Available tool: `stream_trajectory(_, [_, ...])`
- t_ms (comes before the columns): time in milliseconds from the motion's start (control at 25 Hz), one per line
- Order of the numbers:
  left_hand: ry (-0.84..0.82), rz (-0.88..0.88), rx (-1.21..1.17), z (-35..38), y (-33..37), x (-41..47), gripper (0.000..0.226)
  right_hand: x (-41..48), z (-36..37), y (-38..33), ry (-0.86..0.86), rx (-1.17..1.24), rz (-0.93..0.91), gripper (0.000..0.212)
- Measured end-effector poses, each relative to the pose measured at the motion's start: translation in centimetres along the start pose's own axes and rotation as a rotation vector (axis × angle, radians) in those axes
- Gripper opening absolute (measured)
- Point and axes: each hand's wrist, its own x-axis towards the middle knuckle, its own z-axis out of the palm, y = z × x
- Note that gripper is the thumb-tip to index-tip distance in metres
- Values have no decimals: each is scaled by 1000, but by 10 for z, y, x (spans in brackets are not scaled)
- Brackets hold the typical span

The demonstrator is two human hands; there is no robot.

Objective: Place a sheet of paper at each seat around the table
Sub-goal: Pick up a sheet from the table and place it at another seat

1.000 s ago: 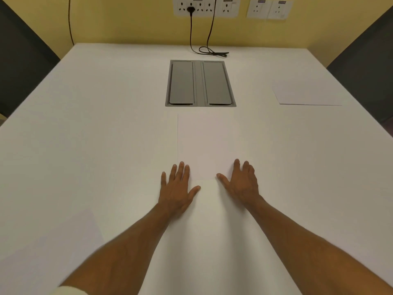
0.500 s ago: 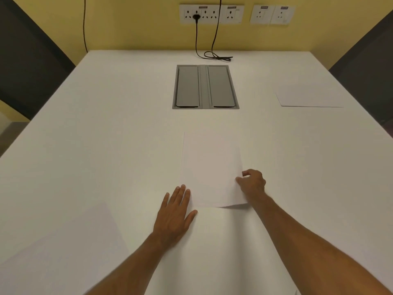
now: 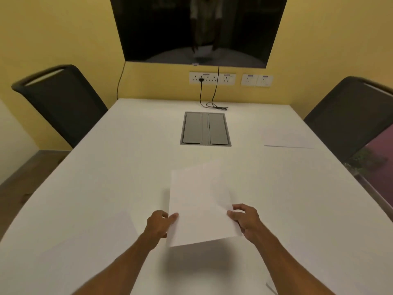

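Smooth matt white tabletop (image 3: 127, 156); thin matt paper sheet (image 3: 200, 205) at six o'clock; brushed grey metal cable hatch (image 3: 205, 128) at twelve; glossy black screen (image 3: 197, 28); matt dark chairs (image 3: 61, 99) at ten and two.

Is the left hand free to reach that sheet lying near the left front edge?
Probably not yet: the left hand grips the lifted sheet with the right hand. The near-left sheet lies unobstructed.

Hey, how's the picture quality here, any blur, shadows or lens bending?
Head view: held sheet slightly motion-blurred, casting a soft shadow on the table beneath; wide-angle lens bows the chairs outward; dark screen shows a dim reflection; lighting warm, even.
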Motion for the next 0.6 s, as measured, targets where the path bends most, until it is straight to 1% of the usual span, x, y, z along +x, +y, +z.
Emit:
stream_trajectory(80, [13, -13, -213, -21, 7, -21, 25, -26, 5, -13, -58, -11, -25, 14])
stream_trajectory(200, [85, -15, -363, -63, 14, -63, 5, -67, 24, -32, -154, -26, -48, 14])
stream_trajectory(280, [129, 2, -421, -98, 15, -93, 7, -93, 47, -43, -209, -44, -61, 16])
stream_trajectory(400, [219, 16, -482, -159, 1, -142, 2, -135, 98, -58, -277, -130, -102, 20])
stream_trajectory(520, [326, 36, -533, -228, -24, -182, 26, -180, 165, -71, -366, -174, -163, 24])
stream_trajectory(600, [433, 37, -545, -281, -48, -213, 28, -219, 217, -75, -450, -214, -215, 25])
